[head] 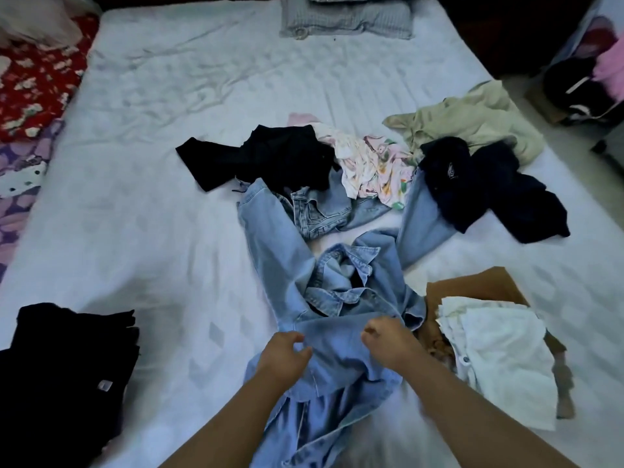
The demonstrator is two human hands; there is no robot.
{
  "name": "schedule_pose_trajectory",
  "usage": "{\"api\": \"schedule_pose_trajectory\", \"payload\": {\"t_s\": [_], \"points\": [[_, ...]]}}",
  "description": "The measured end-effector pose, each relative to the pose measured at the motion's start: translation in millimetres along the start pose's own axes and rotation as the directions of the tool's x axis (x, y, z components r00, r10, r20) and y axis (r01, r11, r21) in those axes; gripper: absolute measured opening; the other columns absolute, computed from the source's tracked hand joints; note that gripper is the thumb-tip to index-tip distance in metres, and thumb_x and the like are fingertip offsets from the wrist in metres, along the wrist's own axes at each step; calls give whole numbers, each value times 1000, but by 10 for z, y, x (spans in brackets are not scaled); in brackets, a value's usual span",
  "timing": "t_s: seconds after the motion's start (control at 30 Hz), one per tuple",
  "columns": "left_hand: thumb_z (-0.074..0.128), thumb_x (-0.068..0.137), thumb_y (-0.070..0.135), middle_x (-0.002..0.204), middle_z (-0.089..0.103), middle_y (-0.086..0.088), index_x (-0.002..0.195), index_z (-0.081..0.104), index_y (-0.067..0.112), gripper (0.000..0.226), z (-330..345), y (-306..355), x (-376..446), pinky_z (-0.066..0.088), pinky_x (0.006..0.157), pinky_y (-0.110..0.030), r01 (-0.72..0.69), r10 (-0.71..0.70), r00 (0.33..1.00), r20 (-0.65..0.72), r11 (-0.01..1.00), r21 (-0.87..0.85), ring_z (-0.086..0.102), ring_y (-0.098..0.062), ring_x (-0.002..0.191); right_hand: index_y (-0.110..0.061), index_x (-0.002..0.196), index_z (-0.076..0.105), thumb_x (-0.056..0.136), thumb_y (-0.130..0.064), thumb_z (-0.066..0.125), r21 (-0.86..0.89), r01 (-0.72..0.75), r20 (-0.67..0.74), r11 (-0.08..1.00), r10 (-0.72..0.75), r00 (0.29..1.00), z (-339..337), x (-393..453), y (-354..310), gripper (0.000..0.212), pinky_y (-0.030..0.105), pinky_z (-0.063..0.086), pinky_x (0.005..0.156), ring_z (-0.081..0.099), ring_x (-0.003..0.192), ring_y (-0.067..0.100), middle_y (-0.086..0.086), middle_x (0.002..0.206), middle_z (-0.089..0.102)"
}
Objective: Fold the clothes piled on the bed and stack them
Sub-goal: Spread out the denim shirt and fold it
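You are looking down at a wide bed [152, 184] covered in a wrinkled white sheet, with grey pillows [347, 18] at its far end and a red floral cover [37, 79] along the far left edge. In the middle lies the unfolded pile: a black garment [280, 157], a pale floral garment [374, 167], light blue jeans [270, 238], a dark navy garment [489, 190] and a beige garment [472, 119]. A folded black stack [64, 373] sits near your left; a white shirt [499, 356] lies over a brown garment [472, 285] near your right. Nearest you is a light denim shirt [344, 332], crumpled, collar away from you. Your left hand [287, 356] is loosely curled on its cloth, apparently pinching it; your right hand [388, 339] is fisted around a bunch of it. You appear to be starting this shirt: next, it likely needs lifting clear of the jeans and spreading flat before any fold.
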State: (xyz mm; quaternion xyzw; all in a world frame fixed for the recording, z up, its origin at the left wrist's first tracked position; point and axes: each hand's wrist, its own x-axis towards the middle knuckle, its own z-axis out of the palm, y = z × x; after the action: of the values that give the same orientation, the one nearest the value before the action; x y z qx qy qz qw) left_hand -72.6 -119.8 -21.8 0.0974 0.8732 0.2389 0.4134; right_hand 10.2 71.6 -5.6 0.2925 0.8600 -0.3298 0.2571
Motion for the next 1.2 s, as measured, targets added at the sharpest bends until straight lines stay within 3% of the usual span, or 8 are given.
{"api": "schedule_pose_trajectory", "payload": {"t_s": [0.23, 0.33, 0.43, 0.53, 0.63, 0.83, 1.03, 1.2], "points": [[68, 84, 30, 157, -10, -9, 151, 4, 33, 92, 303, 170, 414, 37, 107, -42, 268, -278, 958, -74, 956, -122, 29, -35, 138, -22, 64, 40, 95, -20, 46, -57, -48, 74, 997, 52, 996, -41, 222, 295, 31, 20, 39, 63, 47, 76, 16, -3, 70, 45], [78, 77, 23, 149, 27, -19, 151, 5, 24, 104, 311, 308, 510, 40, 102, -42, 304, -395, 913, -105, 829, -469, 40, -38, 129, -17, 69, 47, 95, -18, 47, -13, -56, 86, 998, 57, 995, -43, 193, 345, 25, 26, 47, 69, 57, 77, 19, 3, 77, 52], [73, 80, 14, 102, 61, -16, 124, 51, 2, 51, 190, 474, 492, 48, 74, -32, 237, -347, 932, -99, 795, -558, 59, -29, 87, -18, 75, 53, 93, -24, 52, 23, -48, 51, 999, 47, 998, -71, 175, 385, 19, 33, 51, 82, 62, 86, 24, 3, 82, 57], [64, 86, 12, 81, 61, -13, 85, 62, 3, 9, -31, 552, 320, 46, 68, -30, 155, -215, 972, -92, 887, -435, 55, -23, 71, -15, 124, 53, 92, -28, 58, 62, -34, -7, 998, 35, 999, -97, 162, 349, 35, 29, 42, 98, 53, 115, 18, 2, 126, 54], [62, 88, 9, 94, 65, -17, 97, 63, 0, 12, -325, 439, 16, 53, 73, -40, 56, -103, 992, -67, 864, -500, 61, -28, 83, -16, 149, 20, 90, -32, 60, -1, 41, -77, 999, -41, 996, -126, 101, 145, 73, 29, 30, 109, 28, 138, 21, 7, 151, 26], [46, 93, 0, 88, 74, -8, 103, 64, 11, 23, -901, 33, -790, 56, 69, -39, -59, -41, 995, -88, 467, -882, 69, -23, 85, -31, 148, 15, 84, -49, 61, -308, 170, -141, 936, -222, 965, -6, -217, -544, 81, 45, 6, 117, 0, 145, 27, 1, 159, -8], [41, 91, -6, 73, 72, -9, 87, 64, 4, 25, -1318, -304, -1514, 52, 68, -30, -200, 9, 975, -224, 483, -852, 66, -23, 72, -28, 150, 3, 82, -28, 66, -311, 316, -298, 896, -408, 863, 214, -655, -1319, 93, 42, 12, 115, 5, 145, 28, 6, 158, -14], [56, 83, -2, 56, 61, -6, 58, 59, 9, 27, -1582, -441, -1947, 46, 59, -26, -303, 61, 944, -324, 545, -782, 58, -18, 58, -20, 111, 51, 83, -12, 49, -444, 435, -247, 783, -574, 781, 229, -1014, -1790, 30, 34, 25, 99, 42, 126, 26, 6, 125, 57]]}}
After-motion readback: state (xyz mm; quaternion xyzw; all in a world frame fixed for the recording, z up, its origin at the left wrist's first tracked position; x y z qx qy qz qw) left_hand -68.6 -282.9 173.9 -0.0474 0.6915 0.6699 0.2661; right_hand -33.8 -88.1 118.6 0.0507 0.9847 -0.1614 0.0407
